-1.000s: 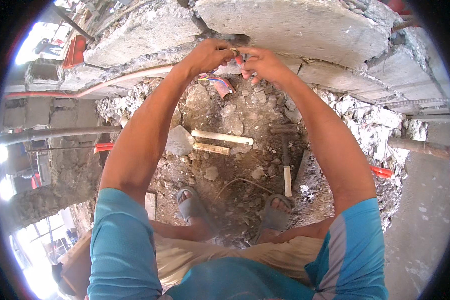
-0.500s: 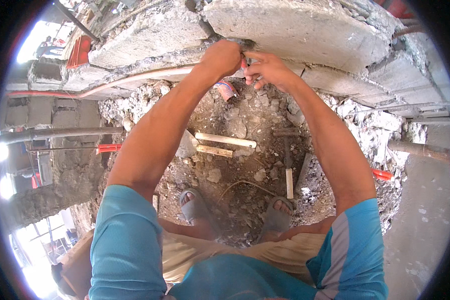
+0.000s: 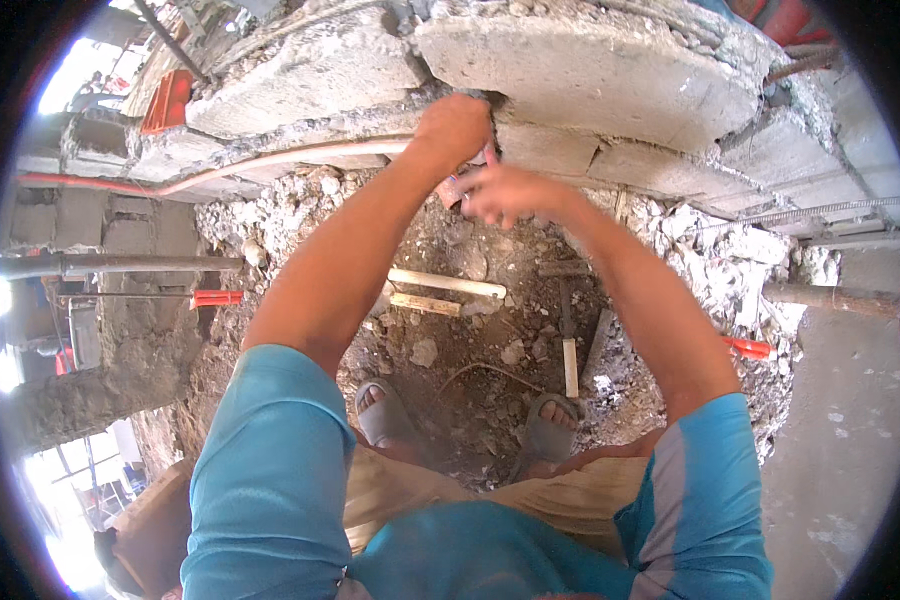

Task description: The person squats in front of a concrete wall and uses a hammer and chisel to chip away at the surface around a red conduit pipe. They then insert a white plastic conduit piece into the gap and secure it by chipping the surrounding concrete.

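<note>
Rubble (image 3: 495, 335) fills the ground on my feed, under a grey wall (image 3: 580, 75) that crosses the top. I see the left hand (image 3: 455, 130) curled into a fist at the wall, beside a dark gap (image 3: 494, 99) between blocks. Its back is toward my camera, so I cannot tell what its fingers hold. The right hand (image 3: 510, 192) is just below and to the right, blurred, its fingers loosely apart and partly bent. A small reddish bit (image 3: 490, 154) shows between the two hands, right under the fist; it is too blurred for me to name, and whether the fist grips it I cannot make out. A stub of pipe (image 3: 451, 195) shows below the fist, partly behind the right fingers from my angle. Left of the fist, an orange pipe (image 3: 270, 160) runs along the wall. Nearer the sandals (image 3: 392, 416), I have two sticks (image 3: 448, 283) lying side by side and a hammer (image 3: 570, 365) to their right.
</note>
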Available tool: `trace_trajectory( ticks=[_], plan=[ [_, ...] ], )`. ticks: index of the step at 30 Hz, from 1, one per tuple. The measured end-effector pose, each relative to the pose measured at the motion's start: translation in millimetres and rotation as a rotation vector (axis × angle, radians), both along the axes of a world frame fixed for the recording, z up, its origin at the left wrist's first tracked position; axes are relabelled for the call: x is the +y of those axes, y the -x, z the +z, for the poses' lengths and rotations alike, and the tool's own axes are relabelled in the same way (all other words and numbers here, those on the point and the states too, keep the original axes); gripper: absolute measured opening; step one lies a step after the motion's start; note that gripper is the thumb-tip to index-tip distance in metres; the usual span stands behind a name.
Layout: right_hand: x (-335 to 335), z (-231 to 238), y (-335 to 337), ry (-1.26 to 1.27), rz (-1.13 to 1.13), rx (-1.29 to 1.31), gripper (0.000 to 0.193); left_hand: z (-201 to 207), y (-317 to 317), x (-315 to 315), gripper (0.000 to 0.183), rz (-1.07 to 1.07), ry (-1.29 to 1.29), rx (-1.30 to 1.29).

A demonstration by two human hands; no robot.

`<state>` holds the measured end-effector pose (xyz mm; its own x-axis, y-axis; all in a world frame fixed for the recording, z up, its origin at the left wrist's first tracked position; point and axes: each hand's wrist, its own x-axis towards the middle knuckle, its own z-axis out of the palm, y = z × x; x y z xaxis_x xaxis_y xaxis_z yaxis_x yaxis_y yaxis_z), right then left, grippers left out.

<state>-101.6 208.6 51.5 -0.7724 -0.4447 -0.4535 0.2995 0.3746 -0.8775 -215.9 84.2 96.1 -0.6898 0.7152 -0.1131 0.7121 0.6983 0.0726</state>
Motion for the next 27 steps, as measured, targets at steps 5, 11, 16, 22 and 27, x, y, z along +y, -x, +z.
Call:
trace_trajectory(
  ticks=[5, 11, 16, 22, 27],
  plan=[
    [-41.5, -38.5, -41.3, -0.513, 0.366, 0.471, 0.04, 10.7, -20.7, 14.4, 0.025, 0.066, 0.021, -0.013],
    [37.7, -35.7, -64.3, -0.56, 0.352, 0.523, 0.039, 10.0, -3.2, 7.9, 0.038, 0.209, -0.093, -0.156],
    [134.0, -24.6, -127.1, -0.801, 0.266, 0.251, 0.04, 24.4, -9.6, -66.3, 0.059, -0.055, -0.375, -0.083],
    [135.1, -26.0, -225.5, -0.703, -0.079, -0.084, 0.03, 93.7, -79.6, -294.2, 0.034, -0.26, -0.046, -0.26],
    [96.5, -112.0, -296.4, -0.599, -0.327, -0.064, 0.043, 60.7, -207.9, -457.7, 0.044, 1.124, -0.797, -0.843]
  ],
)
